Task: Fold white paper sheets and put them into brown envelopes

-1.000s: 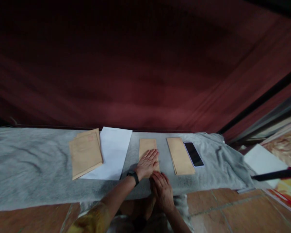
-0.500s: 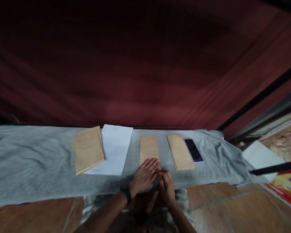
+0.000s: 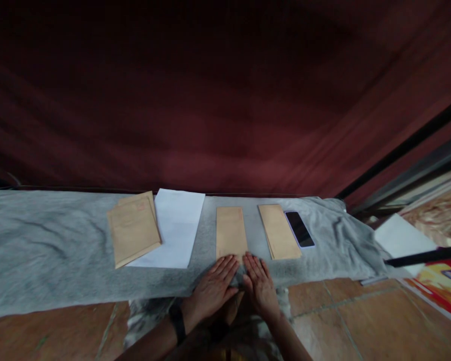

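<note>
Two flat hands rested at the near end of a brown envelope (image 3: 231, 230).
The step in hand looked like pressing down that end: the left hand (image 3: 210, 285) overlapped its near edge, the right hand (image 3: 261, 291) its near right corner, each grip unclosed, fingers straight and holding nothing. The envelope lay on the cloth-covered surface (image 3: 60, 240), between a white sheet (image 3: 177, 225) and the brown envelopes beside the phone (image 3: 299, 229). The next move seemed to call for even pressure without skewing the paper; whether a flap lay beneath the fingers could not be told.
</note>
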Demonstrator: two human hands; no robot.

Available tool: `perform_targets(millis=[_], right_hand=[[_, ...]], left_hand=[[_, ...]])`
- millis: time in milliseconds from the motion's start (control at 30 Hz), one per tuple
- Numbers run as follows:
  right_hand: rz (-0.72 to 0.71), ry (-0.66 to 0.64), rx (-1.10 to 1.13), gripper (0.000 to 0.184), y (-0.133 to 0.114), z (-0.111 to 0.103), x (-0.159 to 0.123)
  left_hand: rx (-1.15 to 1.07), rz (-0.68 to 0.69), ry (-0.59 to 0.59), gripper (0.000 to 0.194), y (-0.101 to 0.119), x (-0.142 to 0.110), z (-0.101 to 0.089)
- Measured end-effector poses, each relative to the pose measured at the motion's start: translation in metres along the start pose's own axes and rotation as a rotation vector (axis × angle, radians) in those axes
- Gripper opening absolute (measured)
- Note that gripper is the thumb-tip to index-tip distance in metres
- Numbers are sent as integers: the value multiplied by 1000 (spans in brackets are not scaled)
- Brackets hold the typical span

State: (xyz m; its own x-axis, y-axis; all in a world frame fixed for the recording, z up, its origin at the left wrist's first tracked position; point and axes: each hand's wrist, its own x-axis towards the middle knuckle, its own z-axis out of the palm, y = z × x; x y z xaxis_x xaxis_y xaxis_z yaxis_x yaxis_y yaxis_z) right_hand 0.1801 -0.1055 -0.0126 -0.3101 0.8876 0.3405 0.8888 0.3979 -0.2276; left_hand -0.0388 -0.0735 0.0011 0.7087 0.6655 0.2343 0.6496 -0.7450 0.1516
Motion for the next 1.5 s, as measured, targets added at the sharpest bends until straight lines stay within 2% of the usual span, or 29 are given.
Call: perform_targets(millis=[100, 200, 433, 600, 767, 967, 1167, 1367, 1500], right_hand=[[47, 22, 9, 50, 6, 1, -2], [88, 42, 30, 49, 7, 5, 9], [77, 3, -5, 54, 1, 32, 68], [86, 50, -89, 55, 13, 50, 106], [154, 85, -139, 57, 25, 63, 140], [195, 96, -117, 60, 37, 72, 166], [178, 131, -131, 57, 35, 69, 157], [68, 122, -113, 59, 26, 56, 113], [66, 108, -118, 60, 18, 45, 84]], left_hand=[[31, -13, 10, 68, 1, -7, 0], [65, -7, 30, 68, 1, -10, 4], [129, -16, 61, 65, 2, -10, 9], [143, -24, 84, 63, 4, -10, 9], [157, -24, 91, 61, 4, -9, 11], [128, -21, 58, 60, 3, -10, 13], [117, -30, 79, 61, 3, -10, 15], [134, -58, 71, 62, 8, -10, 10], [92, -74, 79, 61, 9, -8, 7]])
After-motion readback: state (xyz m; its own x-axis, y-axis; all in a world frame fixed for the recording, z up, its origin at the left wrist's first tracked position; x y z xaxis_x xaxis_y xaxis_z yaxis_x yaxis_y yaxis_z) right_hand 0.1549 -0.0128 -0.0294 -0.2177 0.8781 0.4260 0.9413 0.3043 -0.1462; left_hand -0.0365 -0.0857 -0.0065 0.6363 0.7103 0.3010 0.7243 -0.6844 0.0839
